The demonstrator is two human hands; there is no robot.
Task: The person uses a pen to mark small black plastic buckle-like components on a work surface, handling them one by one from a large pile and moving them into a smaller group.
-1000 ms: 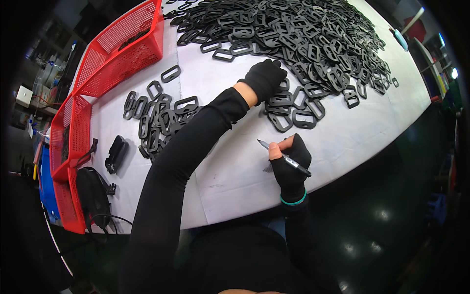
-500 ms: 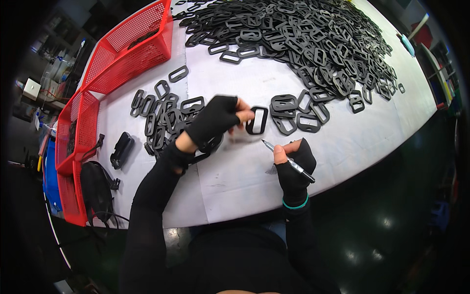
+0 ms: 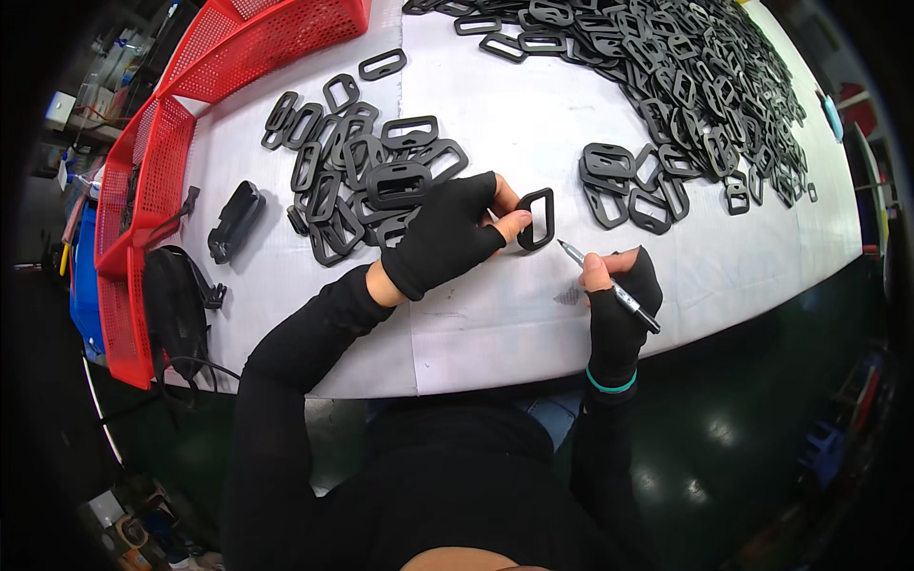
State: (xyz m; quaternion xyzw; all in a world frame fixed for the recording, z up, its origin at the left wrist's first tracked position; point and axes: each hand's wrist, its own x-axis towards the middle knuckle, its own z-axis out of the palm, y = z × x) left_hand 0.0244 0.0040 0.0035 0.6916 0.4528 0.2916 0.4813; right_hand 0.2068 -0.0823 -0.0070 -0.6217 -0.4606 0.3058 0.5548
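Observation:
Between the thumb and fingers of my left hand (image 3: pixel 452 233) a black rectangular ring-shaped frame (image 3: pixel 549 219) is held tilted up off the table. My right hand (image 3: pixel 624 305) grips a silver-and-black marker pen (image 3: pixel 609 285), its uncapped tip pointing at the frame's lower right edge. Whether the tip touches the frame, I cannot tell. Both hands wear black fingerless gloves. Left of and behind my left hand lies a loose heap of similar frames (image 3: pixel 362 157). Another small cluster (image 3: pixel 609 164) rests beyond my right hand.
A large pile of black frames (image 3: pixel 685 76) covers the far right of the white-covered table (image 3: pixel 495 328). Red perforated baskets (image 3: pixel 257 57) line the left edge. Near them lie a dark elongated holder (image 3: pixel 236 221) and a black pouch (image 3: pixel 174 305) with straps. Dark floor shows beyond the front edge.
The view has shifted, so the table contents appear moved. My left hand has turned the frame more edge-on, and the frame and pen tip are now closer together.

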